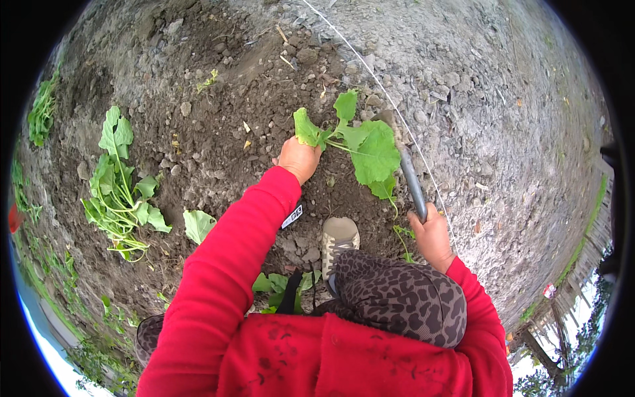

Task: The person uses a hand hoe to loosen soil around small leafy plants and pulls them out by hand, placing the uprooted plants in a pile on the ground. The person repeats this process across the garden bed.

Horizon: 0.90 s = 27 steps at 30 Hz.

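My left hand (299, 158) is closed around the base of a leafy green seedling (374, 151), low over the brown soil, and hides its stem base. The broad leaves spread to the right of the fist. My right hand (432, 233) grips the dark handle of a small hand hoe (411, 178). The tool's metal head (386, 118) rests at the soil, partly behind the leaves. A heap of pulled seedlings (121, 193) lies on the soil at the left, with a single leaf (198, 226) between it and my left sleeve.
A white string (377, 82) runs across the ground just right of the hoe. My shoe (340, 238) stands on the soil below the seedling. More leafy seedlings (42, 111) lie at the far left, and others (278, 285) beside my shoe. A wooden fence (583, 268) edges the right.
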Available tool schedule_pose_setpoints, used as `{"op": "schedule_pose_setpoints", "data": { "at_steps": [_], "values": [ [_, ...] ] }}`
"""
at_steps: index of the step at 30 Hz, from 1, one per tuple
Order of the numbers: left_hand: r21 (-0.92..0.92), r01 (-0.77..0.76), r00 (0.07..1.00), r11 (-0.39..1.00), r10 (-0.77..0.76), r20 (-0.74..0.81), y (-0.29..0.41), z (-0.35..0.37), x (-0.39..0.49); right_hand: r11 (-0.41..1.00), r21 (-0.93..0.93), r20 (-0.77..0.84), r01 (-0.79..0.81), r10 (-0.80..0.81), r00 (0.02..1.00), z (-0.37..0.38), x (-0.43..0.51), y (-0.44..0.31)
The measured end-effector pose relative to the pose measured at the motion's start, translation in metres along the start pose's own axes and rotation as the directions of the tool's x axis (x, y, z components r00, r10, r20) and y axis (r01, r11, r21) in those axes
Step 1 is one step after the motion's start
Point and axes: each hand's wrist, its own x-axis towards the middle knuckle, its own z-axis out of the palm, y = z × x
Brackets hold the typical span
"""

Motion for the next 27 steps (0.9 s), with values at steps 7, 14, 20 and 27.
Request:
{"op": "schedule_pose_setpoints", "data": {
  "at_steps": [7, 14, 20, 27],
  "values": [
    [-0.039, -0.034, 0.996, 0.999, 0.037, 0.085, 0.005, -0.011, -0.004, 0.995, 0.084, -0.018, 0.05, -0.049, 0.999, 0.015, 0.014, 0.002],
    [-0.2, -0.049, 0.997, 0.979, 0.06, 0.05, 0.031, -0.036, -0.028, 0.952, 0.239, -0.123, 0.192, -0.166, 0.978, 0.011, 0.041, -0.029],
    [-0.316, -0.035, 0.999, 0.948, 0.021, -0.05, 0.027, -0.042, -0.039, 0.717, 0.643, -0.113, 0.269, -0.258, 0.959, 0.055, 0.094, -0.045],
    [-0.656, 0.007, 0.99, 0.755, -0.096, -0.1, 0.003, -0.033, -0.026, 0.908, 0.273, -0.043, 0.318, -0.319, 0.947, 0.071, 0.081, -0.02]
  ]
}}
